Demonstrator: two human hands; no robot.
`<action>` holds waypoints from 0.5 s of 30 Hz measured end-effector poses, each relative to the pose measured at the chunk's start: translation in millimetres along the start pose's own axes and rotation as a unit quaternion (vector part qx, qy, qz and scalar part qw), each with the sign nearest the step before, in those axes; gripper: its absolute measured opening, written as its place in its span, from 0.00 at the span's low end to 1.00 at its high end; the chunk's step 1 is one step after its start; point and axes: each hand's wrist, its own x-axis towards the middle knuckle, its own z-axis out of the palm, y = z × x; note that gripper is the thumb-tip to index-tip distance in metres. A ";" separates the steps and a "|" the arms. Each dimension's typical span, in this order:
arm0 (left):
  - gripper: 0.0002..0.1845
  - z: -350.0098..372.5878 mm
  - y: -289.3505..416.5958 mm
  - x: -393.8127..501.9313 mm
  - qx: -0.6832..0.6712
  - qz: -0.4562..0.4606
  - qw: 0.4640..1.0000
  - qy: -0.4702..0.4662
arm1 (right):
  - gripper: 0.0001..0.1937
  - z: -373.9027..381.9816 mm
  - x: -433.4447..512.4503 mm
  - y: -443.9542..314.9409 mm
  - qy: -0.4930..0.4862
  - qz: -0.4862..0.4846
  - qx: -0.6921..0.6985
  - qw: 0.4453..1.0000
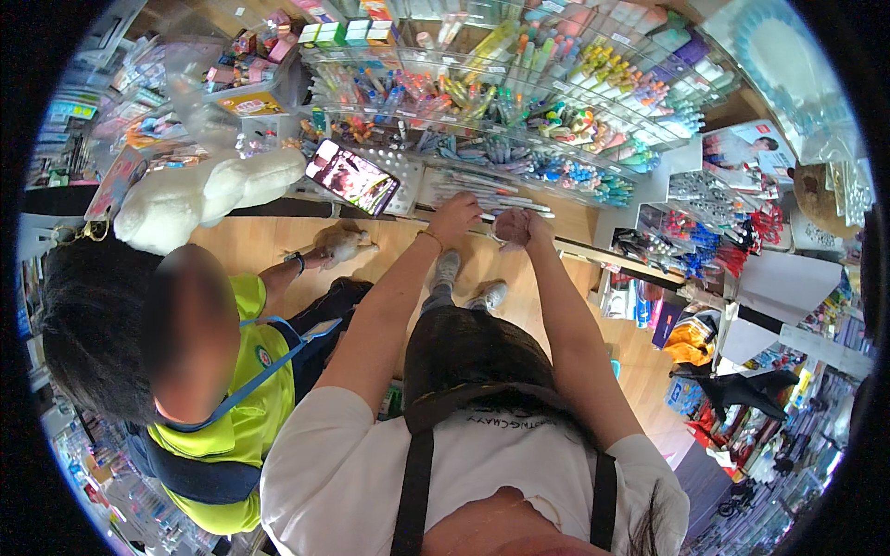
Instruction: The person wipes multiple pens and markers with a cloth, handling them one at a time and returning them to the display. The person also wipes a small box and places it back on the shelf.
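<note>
My left hand (455, 215) is over the front edge of a shelf tray, its fingers curled beside a row of slim white pens (494, 198). Whether a pen is between those fingers I cannot tell. Just to the right, my right hand (538, 229) holds a crumpled mauve cloth-like item (512, 228) below the same pens. A bracelet circles my left wrist. Left of the pens, a smartphone (353, 177) with a lit screen leans on a white dotted panel (403, 181).
Clear tiered racks (487, 125) of coloured pens rise behind the tray. A white plush toy (208, 198) lies on the left. Close on my left is a person in a yellow-green shirt (268, 375), one hand at a small plush animal (341, 243). More pens (695, 240) stand at right.
</note>
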 end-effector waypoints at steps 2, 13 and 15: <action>0.05 1.7 -0.9 0.4 0.021 0.030 0.999 -0.005 | 0.15 -6.4 -9.3 -11.2 0.074 -0.026 -0.029 0.997; 0.08 23.6 8.9 15.7 0.037 0.086 0.996 0.005 | 0.16 -40.5 -18.2 -29.1 -0.029 -0.023 0.108 0.993; 0.09 24.9 8.3 15.3 0.053 0.099 0.994 0.010 | 0.15 -42.9 -15.4 -25.9 -0.080 -0.002 0.133 0.988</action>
